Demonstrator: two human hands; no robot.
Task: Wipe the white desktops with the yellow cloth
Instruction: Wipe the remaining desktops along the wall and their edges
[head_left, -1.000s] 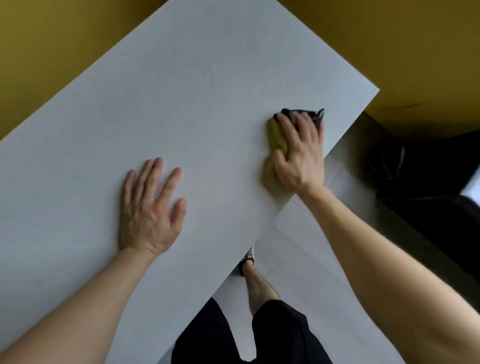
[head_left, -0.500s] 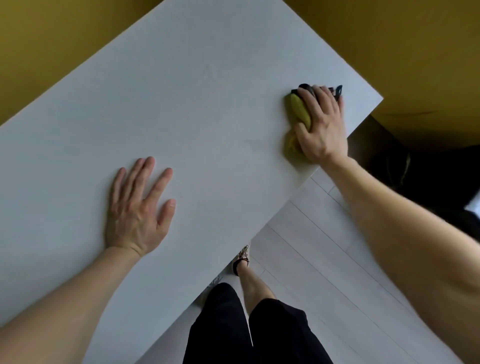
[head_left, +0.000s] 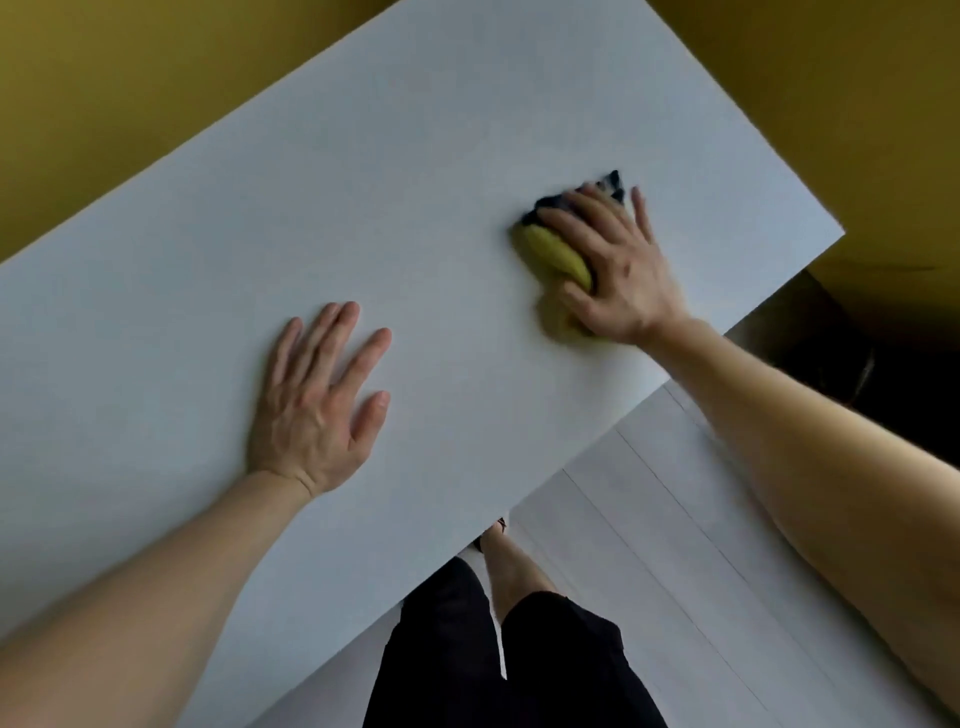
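The white desktop (head_left: 415, 182) runs diagonally across the view. My right hand (head_left: 618, 265) presses the bunched yellow cloth (head_left: 553, 249) flat onto it, fingers spread and nearly straight. The cloth has a dark part that shows beyond my fingertips, and most of it is hidden under my palm. It sits in from the desktop's right corner, and my hand is blurred by motion. My left hand (head_left: 317, 405) lies flat on the desktop near its front edge, fingers straight and slightly apart, holding nothing.
Mustard-yellow walls (head_left: 104, 104) run close behind the desktop and to its right. A pale plank floor (head_left: 649, 571) lies below the front edge, with my legs in dark shorts (head_left: 498, 649) against it. A dark object (head_left: 883, 374) sits on the floor at the far right.
My right hand has slid the cloth towards the right corner, then back leftward away from it. My left hand has stayed flat in the same spot on the desktop.
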